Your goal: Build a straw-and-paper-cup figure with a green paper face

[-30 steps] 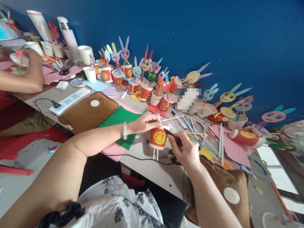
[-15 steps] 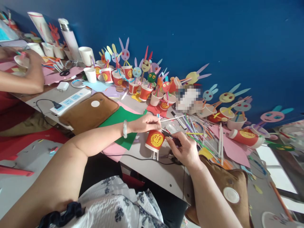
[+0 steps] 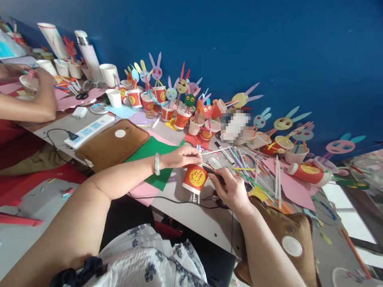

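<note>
Head view, my left grip [image 3: 186, 156] pinched at the top of a tilted red cup [image 3: 196, 178] over the surface [image 3: 206, 223], my right grip [image 3: 231, 187] closed around a dark tool [image 3: 208, 170], possibly scissors, beside the cup.

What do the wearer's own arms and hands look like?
Both forearms bare, no gloves. Left hand: smooth pale bangle at the wrist. Right hand: no jewellery visible. White top, dark floral print; dark gathered fabric beside left upper arm.

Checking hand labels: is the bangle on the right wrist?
No, the pale bangle circles the wrist of the left hand.
</note>
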Tool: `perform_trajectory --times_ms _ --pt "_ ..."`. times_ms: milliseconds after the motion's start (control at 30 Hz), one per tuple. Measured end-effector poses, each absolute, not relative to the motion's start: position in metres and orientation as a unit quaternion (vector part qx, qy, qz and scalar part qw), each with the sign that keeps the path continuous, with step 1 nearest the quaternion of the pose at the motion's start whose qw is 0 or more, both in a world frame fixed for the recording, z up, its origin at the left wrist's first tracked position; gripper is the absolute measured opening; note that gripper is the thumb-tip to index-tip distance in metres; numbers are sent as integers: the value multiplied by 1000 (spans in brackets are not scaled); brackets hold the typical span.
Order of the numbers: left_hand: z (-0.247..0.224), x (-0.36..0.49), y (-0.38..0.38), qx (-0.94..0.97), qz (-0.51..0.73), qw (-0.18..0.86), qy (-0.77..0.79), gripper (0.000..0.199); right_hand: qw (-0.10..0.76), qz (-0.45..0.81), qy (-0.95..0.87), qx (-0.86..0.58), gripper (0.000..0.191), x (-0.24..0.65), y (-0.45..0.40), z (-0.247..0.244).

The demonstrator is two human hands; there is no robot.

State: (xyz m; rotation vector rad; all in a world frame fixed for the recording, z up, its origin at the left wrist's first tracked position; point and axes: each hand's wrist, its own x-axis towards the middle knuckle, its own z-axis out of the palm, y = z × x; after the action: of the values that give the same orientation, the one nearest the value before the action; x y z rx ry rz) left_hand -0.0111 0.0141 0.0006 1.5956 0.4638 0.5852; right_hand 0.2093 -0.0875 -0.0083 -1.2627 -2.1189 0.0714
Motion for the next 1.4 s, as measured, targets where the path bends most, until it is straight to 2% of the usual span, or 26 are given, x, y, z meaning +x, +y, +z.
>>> perform_trajectory --times_ms 600,700,800,900,1000,1200,1333,1400 --pt "7 -13 23 703 233 642 199 40 335 11 -834 -438 13 214 -81 -16" --pt "3 -14 27 687 254 645 218 41 357 40 -813 -457 15 211 -85 -15" --pt "0 -14 28 664 267 662 223 44 416 65 -736 -531 23 210 -86 -14" --pt "-1 -12 26 649 272 679 208 48 475 144 -643 -584 35 209 -84 -15" --pt "-1 -10 22 640 273 692 192 51 507 276 -586 -569 44 208 -80 -18" --pt "-5 -9 17 595 247 753 136 44 512 478 -501 -509 41 203 -79 -20" --pt "-7 -10 20 567 234 783 102 40 512 518 -463 -504 47 202 -79 -15" --pt "-9 -10 21 561 219 793 92 35 520 523 -450 -504 42 203 -79 -13"
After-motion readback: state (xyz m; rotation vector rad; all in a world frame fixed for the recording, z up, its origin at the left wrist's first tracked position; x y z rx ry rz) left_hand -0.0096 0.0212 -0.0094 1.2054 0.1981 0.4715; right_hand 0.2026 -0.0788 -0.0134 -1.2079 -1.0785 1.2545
